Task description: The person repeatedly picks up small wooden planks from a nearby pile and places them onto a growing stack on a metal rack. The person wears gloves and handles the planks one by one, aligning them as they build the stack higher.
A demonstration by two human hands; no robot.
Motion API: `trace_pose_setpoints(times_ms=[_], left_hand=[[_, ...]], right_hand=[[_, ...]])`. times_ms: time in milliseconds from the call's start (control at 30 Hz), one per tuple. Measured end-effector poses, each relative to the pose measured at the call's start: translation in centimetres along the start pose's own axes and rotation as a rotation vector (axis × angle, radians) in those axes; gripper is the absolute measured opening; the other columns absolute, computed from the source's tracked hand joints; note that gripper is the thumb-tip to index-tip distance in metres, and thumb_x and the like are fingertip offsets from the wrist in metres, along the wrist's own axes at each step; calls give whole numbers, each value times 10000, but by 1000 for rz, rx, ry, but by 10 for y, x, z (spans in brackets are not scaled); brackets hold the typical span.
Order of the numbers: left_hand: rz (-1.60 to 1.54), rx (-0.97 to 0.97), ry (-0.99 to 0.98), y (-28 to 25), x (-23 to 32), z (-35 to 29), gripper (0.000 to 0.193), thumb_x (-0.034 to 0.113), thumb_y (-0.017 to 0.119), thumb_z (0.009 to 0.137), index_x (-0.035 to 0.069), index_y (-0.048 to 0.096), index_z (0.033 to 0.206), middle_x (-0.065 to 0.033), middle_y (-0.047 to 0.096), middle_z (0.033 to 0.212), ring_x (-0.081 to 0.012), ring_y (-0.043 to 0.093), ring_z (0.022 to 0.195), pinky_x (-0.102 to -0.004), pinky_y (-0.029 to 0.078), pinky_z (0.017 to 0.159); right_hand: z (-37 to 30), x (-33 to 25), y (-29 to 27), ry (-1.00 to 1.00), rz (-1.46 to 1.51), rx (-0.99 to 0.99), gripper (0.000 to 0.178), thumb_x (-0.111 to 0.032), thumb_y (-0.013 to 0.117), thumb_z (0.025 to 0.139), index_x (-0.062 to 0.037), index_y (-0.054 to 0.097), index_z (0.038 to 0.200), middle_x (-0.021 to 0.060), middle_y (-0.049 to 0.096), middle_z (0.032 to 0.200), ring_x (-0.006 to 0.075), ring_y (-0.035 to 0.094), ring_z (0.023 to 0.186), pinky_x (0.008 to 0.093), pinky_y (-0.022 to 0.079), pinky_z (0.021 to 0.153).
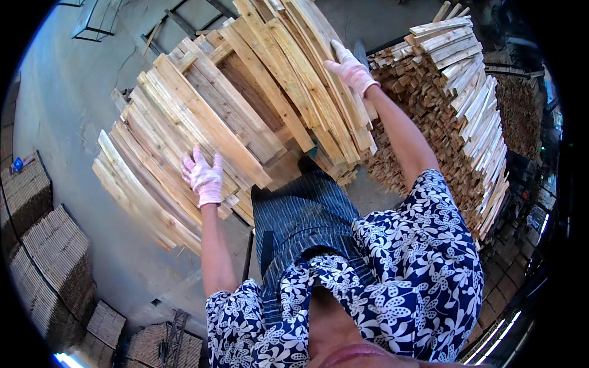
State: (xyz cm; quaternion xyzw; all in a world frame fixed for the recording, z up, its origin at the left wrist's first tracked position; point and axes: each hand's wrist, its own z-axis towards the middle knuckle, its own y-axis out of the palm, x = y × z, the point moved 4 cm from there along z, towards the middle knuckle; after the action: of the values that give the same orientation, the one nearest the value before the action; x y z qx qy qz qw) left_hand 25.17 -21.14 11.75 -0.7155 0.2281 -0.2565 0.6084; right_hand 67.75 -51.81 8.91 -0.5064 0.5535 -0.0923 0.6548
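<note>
Long pale wooden planks (211, 116) lie side by side in front of me, in layers with gaps between some of them. My left hand (204, 175), in a pink-and-white glove, rests on the left group of planks with its fingers spread. Farther off, my right hand (354, 70) wears a matching glove and lies against the outer face of the rightmost planks (328, 58). Its fingers are stretched out and the thumb is apart. In the middle, a darker brown board layer (248, 92) shows between the planks. Neither hand is wrapped round a plank.
A tall stack of cut wood strips (423, 101) stands close on the right. More bundled stacks (52, 264) line the lower left. A metal frame (95, 21) stands at the far left on the grey floor (73, 135). My dark striped apron (304, 211) is near the planks' front ends.
</note>
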Motion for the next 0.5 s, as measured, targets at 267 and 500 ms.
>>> trace_pose_setpoints(times_ms=[267, 500], left_hand=[[-708, 103, 397, -18, 185, -34, 390, 177, 717, 888, 30, 634, 1239, -184, 670, 1150, -364, 630, 1095, -458, 510, 983], [-419, -199, 375, -6, 379, -31, 686, 374, 709, 879, 113, 442, 1455, -306, 465, 1429, -482, 545, 1203, -562, 472, 1000]], right_hand=[[-74, 11, -88, 182, 516, -17, 759, -190, 734, 911, -12, 370, 1553, 147, 542, 1470, 224, 524, 1330, 324, 429, 1112], [-97, 56, -68, 263, 693, 179, 719, -47, 735, 900, -32, 408, 1540, 95, 541, 1451, 197, 527, 1294, 319, 417, 1117]])
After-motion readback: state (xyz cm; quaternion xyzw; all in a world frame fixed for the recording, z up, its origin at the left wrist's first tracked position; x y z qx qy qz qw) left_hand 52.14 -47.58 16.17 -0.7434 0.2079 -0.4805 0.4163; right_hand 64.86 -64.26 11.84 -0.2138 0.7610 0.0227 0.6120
